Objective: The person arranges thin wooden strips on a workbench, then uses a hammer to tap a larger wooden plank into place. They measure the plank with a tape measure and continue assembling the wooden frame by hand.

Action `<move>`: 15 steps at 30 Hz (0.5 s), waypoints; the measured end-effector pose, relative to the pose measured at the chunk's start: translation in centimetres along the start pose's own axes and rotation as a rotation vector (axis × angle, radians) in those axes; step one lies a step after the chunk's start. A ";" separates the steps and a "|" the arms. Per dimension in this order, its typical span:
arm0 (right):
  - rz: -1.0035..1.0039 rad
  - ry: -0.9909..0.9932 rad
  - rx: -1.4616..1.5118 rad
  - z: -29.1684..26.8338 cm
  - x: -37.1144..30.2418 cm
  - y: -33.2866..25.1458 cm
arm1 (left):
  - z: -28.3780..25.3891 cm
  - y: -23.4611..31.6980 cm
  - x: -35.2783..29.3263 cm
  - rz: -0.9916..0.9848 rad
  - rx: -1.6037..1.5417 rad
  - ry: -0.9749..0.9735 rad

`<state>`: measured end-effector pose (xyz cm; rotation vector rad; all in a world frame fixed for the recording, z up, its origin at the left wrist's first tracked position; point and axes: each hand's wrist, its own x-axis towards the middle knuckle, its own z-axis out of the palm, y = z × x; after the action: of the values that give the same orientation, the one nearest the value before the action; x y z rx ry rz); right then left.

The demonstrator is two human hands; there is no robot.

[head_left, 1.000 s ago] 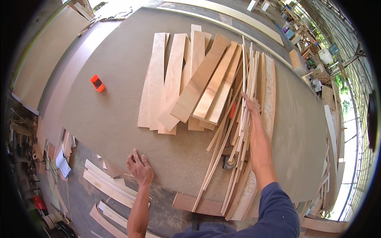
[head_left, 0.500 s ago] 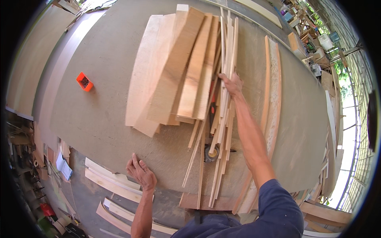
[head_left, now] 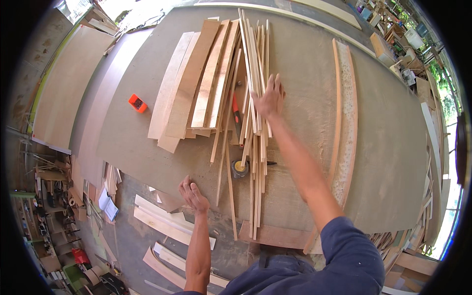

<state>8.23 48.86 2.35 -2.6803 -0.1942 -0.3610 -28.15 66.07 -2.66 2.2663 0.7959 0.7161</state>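
Observation:
My right hand (head_left: 269, 100), fingers stretched out and apart, is against the right side of a loose bundle of thin wooden strips (head_left: 257, 147); its thumb lies over some of them. Left of the bundle are overlapping wide wooden boards (head_left: 189, 93). A tool with a red and black handle (head_left: 235, 110) lies partly covered between boards and strips. Beside the strips' lower part sits a round black and yellow tape measure (head_left: 240, 168). My left hand (head_left: 194, 195) rests at the near edge of the worktable (head_left: 388, 162), holding nothing, with its fingers extended.
An orange open box (head_left: 137, 103) with small dark contents stands left on the table. To the right lies a long curved wooden frame piece (head_left: 345, 123). Curved wood pieces (head_left: 169, 223) are below the near edge. Large pale panels (head_left: 73, 83) stand at far left.
The view has shifted. My right hand has loosened from around the strips and its fingers have spread. The strips lie closer together at their far end. My left hand stays at the table edge.

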 end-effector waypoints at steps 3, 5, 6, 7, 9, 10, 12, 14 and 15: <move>-0.363 -0.085 0.180 -1.7 -5.2 -0.7 | 0.2 0.2 -0.4 -0.063 -0.038 0.025; -0.448 -0.334 -0.093 -4.4 -8.3 -5.9 | 0.0 -0.6 -0.4 -0.118 -0.146 0.044; -0.418 -0.310 -0.189 -4.3 -9.0 -6.7 | 0.0 -0.6 -0.2 -0.059 -0.127 0.033; -0.388 -0.288 -0.283 -3.8 -9.5 -7.5 | -0.1 -0.6 -0.5 -0.003 -0.107 0.023; -0.264 -0.264 -0.359 -1.4 -9.6 -7.7 | -0.7 -0.2 -0.5 0.110 -0.033 -0.010; -0.177 -0.255 -0.350 0.1 -8.9 -6.9 | -0.5 0.5 -0.5 0.163 0.008 -0.029; -0.053 -0.167 -0.297 0.9 -8.2 -6.4 | -0.8 1.0 -0.3 0.206 0.082 -0.041; -0.061 -0.389 -0.263 0.4 -7.7 -6.7 | -1.2 1.1 -0.6 0.188 0.134 -0.048; -0.068 -0.507 -0.251 -0.2 -7.9 -7.1 | -1.4 1.0 -0.8 0.171 0.161 -0.055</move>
<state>-0.72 54.50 3.10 -2.9703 -0.4131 0.3043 -29.22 65.42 -1.25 2.5110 0.6598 0.6843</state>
